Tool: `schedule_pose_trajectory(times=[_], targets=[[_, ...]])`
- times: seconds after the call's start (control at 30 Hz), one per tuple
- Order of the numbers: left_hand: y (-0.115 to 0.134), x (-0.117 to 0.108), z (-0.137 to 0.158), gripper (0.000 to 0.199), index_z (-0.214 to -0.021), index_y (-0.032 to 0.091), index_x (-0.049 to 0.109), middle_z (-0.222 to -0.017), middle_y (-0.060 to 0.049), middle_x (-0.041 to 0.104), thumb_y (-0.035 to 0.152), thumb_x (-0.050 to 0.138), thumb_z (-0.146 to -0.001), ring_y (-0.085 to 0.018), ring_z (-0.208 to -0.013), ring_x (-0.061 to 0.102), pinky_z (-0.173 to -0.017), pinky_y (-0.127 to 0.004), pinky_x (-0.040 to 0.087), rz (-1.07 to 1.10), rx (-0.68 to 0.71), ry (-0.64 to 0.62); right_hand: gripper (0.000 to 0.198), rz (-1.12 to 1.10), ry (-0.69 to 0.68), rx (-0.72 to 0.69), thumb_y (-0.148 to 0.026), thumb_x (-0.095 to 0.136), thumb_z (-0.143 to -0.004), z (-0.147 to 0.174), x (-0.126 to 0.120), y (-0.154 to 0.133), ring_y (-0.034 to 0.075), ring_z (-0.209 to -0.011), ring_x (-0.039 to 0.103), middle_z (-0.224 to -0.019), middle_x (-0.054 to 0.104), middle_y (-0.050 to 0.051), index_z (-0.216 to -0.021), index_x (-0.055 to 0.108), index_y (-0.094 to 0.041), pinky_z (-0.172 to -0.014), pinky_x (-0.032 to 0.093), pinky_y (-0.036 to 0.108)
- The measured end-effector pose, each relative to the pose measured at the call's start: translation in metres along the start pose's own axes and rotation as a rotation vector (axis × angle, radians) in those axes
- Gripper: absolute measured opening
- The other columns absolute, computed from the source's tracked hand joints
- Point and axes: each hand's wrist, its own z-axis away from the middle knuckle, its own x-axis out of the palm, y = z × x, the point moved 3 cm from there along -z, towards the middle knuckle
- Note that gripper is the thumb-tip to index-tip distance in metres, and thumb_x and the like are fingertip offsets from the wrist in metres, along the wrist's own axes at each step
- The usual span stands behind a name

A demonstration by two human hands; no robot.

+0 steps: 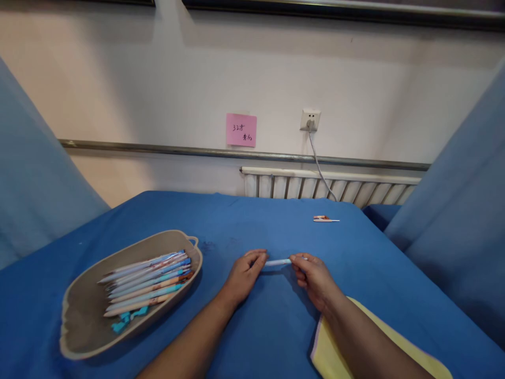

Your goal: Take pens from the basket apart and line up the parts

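Between my two hands a pale pen [278, 262] lies nearly level, just above the blue cloth. My left hand [248, 271] is closed on its left end, and the thumb and fingers hide that tip. At the other end, my right hand [311, 273] pinches the pen between thumb and forefinger. To the left stands a grey-brown plastic basket [81, 310] with a small handle. Several pens [148, 281] in white, blue, peach and turquoise lie side by side in it, with small turquoise pieces [126, 319] near their lower edge.
A yellow cloth [335, 350] lies under my right forearm. Farther back on the blue-covered table [252, 221] are a thin white pen part [324, 220] and a small brown-orange piece [320, 217]. Blue curtains [465, 221] hang at both sides; a radiator [300, 184] lines the wall.
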Motion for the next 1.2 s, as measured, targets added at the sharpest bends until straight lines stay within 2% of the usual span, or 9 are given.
schedule_pose_trajectory(times=[0.13,0.33,0.5,0.63,0.7,0.83,1.0,1.1,1.2], targets=[[-0.0005,0.0007,0.0019,0.027,-0.089,0.018,0.062,-0.112,-0.009,0.061,0.037,0.067,-0.069,-0.023,-0.104,0.055,-0.09,-0.033,0.041,0.012,0.034,0.027,0.033,0.01,-0.008,-0.004,-0.037,0.076,-0.058,0.001,0.0008,-0.0008,0.004,-0.042,0.03,-0.054,0.042,-0.007,-0.067,0.053,-0.016,-0.037,0.017,0.018],[0.0038,0.0022,0.0013,0.042,-0.069,0.018,0.065,-0.098,-0.007,0.065,0.047,0.039,-0.086,-0.021,-0.094,0.058,-0.087,-0.032,0.042,-0.04,0.033,-0.043,0.033,0.012,-0.015,0.003,-0.037,0.076,-0.059,0.0005,0.0012,0.0,0.004,-0.042,0.03,-0.054,0.042,-0.007,-0.068,0.051,-0.016,-0.037,0.017,0.018],[0.005,0.0006,0.0024,0.024,-0.08,0.019,0.063,-0.109,-0.008,0.063,0.041,0.065,-0.07,-0.023,-0.103,0.055,-0.09,-0.031,0.041,-0.008,0.037,0.015,0.035,0.011,-0.013,0.003,-0.039,0.077,-0.058,0.0008,0.0013,0.0004,0.003,-0.041,0.029,-0.053,0.041,-0.007,-0.067,0.051,-0.017,-0.037,0.017,0.018],[0.0047,0.0013,0.0012,0.04,-0.058,0.019,0.06,-0.097,-0.007,0.066,0.048,0.045,-0.083,-0.02,-0.094,0.058,-0.087,-0.029,0.042,-0.038,0.034,-0.041,0.035,0.01,-0.013,-0.008,-0.039,0.077,-0.057,0.0026,0.0031,-0.0004,0.004,-0.041,0.03,-0.053,0.041,-0.007,-0.066,0.051,-0.017,-0.037,0.017,0.018],[0.0041,0.0008,0.0006,0.046,-0.063,0.02,0.064,-0.097,-0.006,0.067,0.05,0.037,-0.086,-0.02,-0.095,0.059,-0.088,-0.029,0.041,-0.024,0.011,-0.037,0.036,0.005,-0.016,0.0,-0.039,0.077,-0.056,0.0026,0.0038,-0.0004,0.004,-0.041,0.03,-0.053,0.042,-0.007,-0.066,0.051,-0.017,-0.037,0.017,0.019],[0.0044,-0.0011,0.0011,0.027,-0.083,0.019,0.064,-0.112,-0.008,0.063,0.044,0.061,-0.072,-0.022,-0.104,0.056,-0.089,-0.03,0.041,0.014,0.026,0.033,0.037,0.004,-0.009,0.001,-0.04,0.078,-0.056,0.0008,0.0025,-0.0001,0.003,-0.04,0.028,-0.052,0.041,-0.008,-0.065,0.051,-0.017,-0.037,0.015,0.019],[0.0048,-0.0008,-0.0004,0.043,-0.056,0.019,0.058,-0.091,-0.006,0.066,0.048,0.043,-0.083,-0.019,-0.087,0.059,-0.081,-0.028,0.043,-0.047,0.031,-0.014,0.038,0.011,-0.038,-0.015,-0.041,0.078,-0.057,0.0016,0.0041,-0.0005,0.004,-0.041,0.029,-0.051,0.039,-0.008,-0.067,0.051,-0.016,-0.038,0.016,0.018],[0.0029,-0.0015,-0.0014,0.045,-0.067,0.019,0.064,-0.09,-0.006,0.067,0.05,0.038,-0.085,-0.019,-0.089,0.06,-0.082,-0.029,0.043,-0.006,-0.013,0.0,0.037,0.014,-0.042,-0.034,-0.042,0.077,-0.057,0.0031,0.0057,-0.0022,0.004,-0.042,0.029,-0.051,0.038,-0.009,-0.068,0.052,-0.016,-0.039,0.017,0.019],[0.0025,-0.0014,-0.0007,0.029,-0.083,0.018,0.064,-0.103,-0.007,0.066,0.045,0.06,-0.073,-0.022,-0.099,0.057,-0.087,-0.029,0.043,0.065,-0.014,0.032,0.037,0.015,-0.036,-0.052,-0.042,0.077,-0.057,0.0028,0.0051,-0.0036,0.004,-0.042,0.028,-0.051,0.038,-0.009,-0.068,0.052,-0.016,-0.039,0.016,0.019]])
